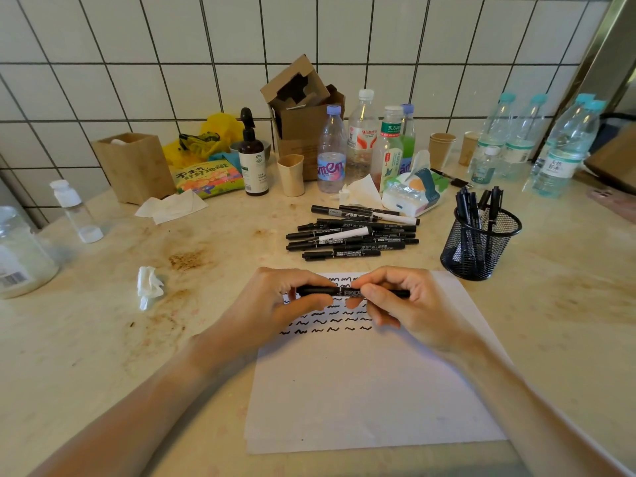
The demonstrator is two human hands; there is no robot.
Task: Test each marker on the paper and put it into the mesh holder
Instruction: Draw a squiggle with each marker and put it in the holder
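A black marker (347,292) lies level between both hands, just above the white paper (371,387). My left hand (278,304) grips its left end, where the cap is, and my right hand (409,304) grips its right half. The paper carries several rows of black squiggles (327,321) near its top. Behind the paper lies a pile of black markers (354,235). To the right stands the black mesh holder (481,246) with several markers upright in it.
Bottles (332,149), paper cups (292,175), a tissue pack (411,194), a cardboard box (303,115) and a spray bottle (254,156) crowd the back of the counter. A crumpled tissue (148,285) and a jar (20,259) lie at left.
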